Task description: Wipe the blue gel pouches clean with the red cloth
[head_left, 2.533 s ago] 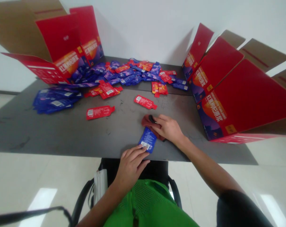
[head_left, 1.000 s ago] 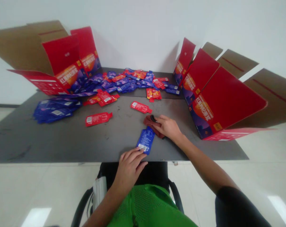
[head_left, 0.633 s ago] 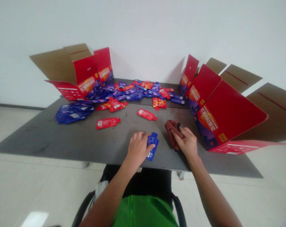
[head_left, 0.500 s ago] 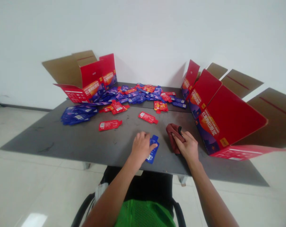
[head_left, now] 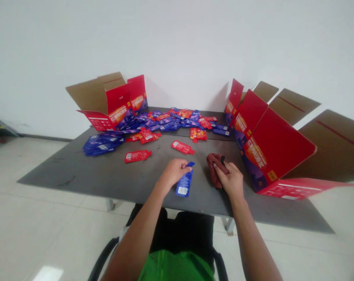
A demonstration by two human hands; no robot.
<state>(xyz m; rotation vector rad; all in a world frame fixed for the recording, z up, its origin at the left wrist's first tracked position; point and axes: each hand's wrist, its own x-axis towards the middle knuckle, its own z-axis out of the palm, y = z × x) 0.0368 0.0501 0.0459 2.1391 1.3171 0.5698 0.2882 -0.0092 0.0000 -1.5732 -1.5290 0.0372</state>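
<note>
- A grey desk [head_left: 106, 175] filled most of the view; take its middle as the centre of a clock, with 12 at the far edge.
- Red cartons [head_left: 278, 146] stood in a row from 1 to 4 o'clock, flaps raised. They seemed set along that side to leave the middle for working while staying in reach.
- More red cartons [head_left: 116, 99] stood at 10 to 11 o'clock, also with raised flaps, perhaps for the same reason.
- A loose heap of blue and red pouches [head_left: 177, 121] spread across 12 o'clock between the cartons, jumbled rather than lined up.
- A flatter stack of blue pouches [head_left: 102, 144] lay at 10 o'clock, apparently kept to one side of the heap.
- The left hand [head_left: 176, 170], just below the centre, was nearly closed, thumb and fingers pinching a pouch by its narrow end.
- The right hand [head_left: 233, 178], at 4 o'clock, was curled narrowly around a folded brownish-red cloth [head_left: 214, 171], thumb pressed into its folds, probably to keep it bunched.
- One red pouch [head_left: 137, 155] lay at 9 o'clock and another red pouch [head_left: 182, 147] near 12, each by itself.
- The single blue pouch [head_left: 185, 183] hung from the left hand towards 6 o'clock, barcode end nearest the wearer; whether that end touched the desk could not be told.
</note>
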